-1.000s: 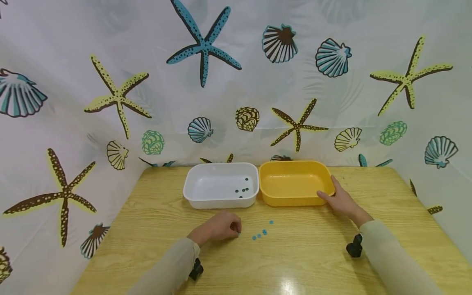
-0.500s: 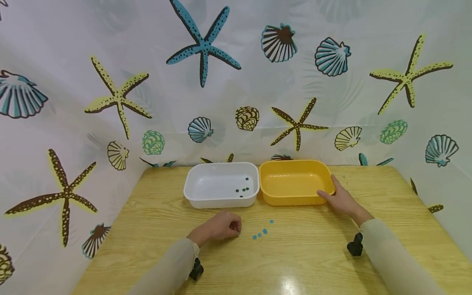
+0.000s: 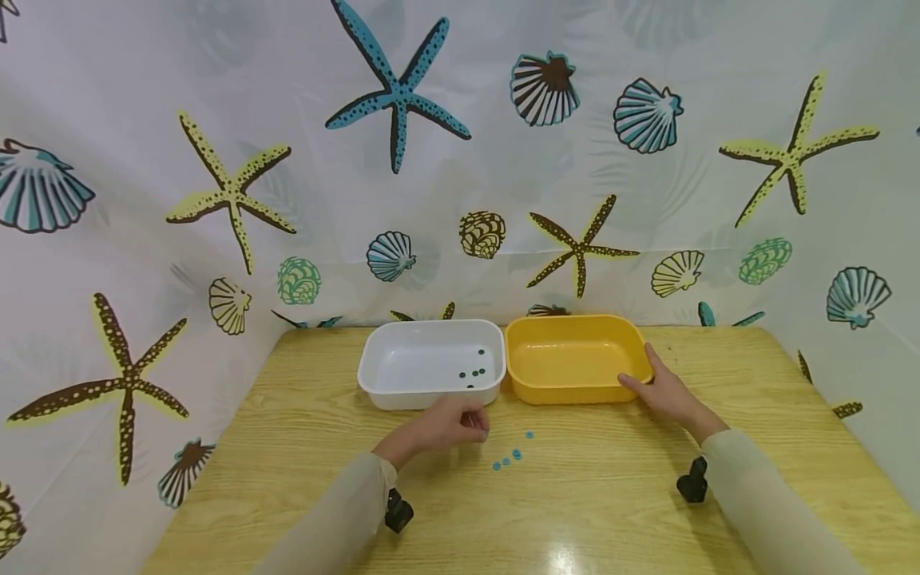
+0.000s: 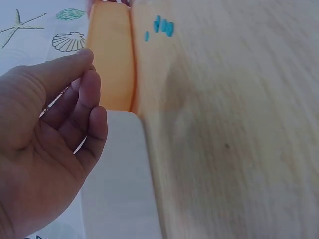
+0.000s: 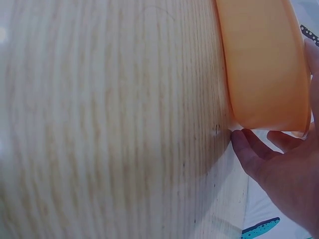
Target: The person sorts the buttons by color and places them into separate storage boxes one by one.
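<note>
Hand gripping glossy yellow tub, grained table

Wood-grain table; white backdrop behind, printed with shells, 1 big blue starfish.

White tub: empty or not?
The white tub isn't empty: the head view shows five small dark discs on its floor, at the end beside the yellow tub.

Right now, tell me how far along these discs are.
Apparently done: five dark discs lie in the white tub. In hand: the left hand seems to pinch a disc, though none shows clearly there; the right hand holds the orange tub. Apparently left: several blue discs on the table; no disc shows in the orange tub.
</note>
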`<action>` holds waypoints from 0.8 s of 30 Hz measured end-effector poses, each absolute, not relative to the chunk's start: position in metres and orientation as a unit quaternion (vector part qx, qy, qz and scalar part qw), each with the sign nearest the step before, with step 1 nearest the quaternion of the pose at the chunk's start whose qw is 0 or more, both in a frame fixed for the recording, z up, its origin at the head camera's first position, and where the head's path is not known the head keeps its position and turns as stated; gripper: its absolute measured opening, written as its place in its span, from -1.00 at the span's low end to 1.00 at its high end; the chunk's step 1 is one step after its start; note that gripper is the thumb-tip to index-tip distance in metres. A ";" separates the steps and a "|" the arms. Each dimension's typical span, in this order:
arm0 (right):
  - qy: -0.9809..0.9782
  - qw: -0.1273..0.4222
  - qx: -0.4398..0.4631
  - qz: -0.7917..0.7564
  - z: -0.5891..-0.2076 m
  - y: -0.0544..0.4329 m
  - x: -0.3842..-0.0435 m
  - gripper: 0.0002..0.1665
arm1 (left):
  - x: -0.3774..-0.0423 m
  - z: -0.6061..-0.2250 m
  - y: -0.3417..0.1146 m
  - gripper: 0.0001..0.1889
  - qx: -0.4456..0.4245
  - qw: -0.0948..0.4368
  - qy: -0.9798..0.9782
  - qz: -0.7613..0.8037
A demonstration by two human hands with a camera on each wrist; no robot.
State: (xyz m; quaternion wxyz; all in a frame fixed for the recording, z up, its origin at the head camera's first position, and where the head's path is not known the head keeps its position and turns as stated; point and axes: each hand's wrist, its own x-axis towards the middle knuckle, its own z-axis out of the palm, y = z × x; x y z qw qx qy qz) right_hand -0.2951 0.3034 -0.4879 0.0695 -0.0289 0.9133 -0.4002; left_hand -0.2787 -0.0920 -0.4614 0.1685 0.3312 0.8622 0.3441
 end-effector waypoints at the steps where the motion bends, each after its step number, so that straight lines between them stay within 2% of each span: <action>1: 0.913 0.071 -0.028 -0.400 -0.488 0.303 -0.295 0.22 | -0.279 -0.459 -0.091 -0.97 0.327 0.168 0.863 0.346; 6: 0.913 0.073 -0.026 -0.401 -0.488 0.303 -0.294 0.23 | -0.284 -0.449 -0.084 -0.97 0.306 0.159 0.868 0.358; 18: 0.916 0.071 -0.023 -0.395 -0.489 0.304 -0.294 0.25 | -0.307 -0.431 -0.068 -0.91 0.262 0.092 0.881 0.384; 24: 0.916 0.071 -0.021 -0.394 -0.489 0.303 -0.295 0.26 | -0.320 -0.431 -0.056 -0.87 0.187 0.093 0.873 0.440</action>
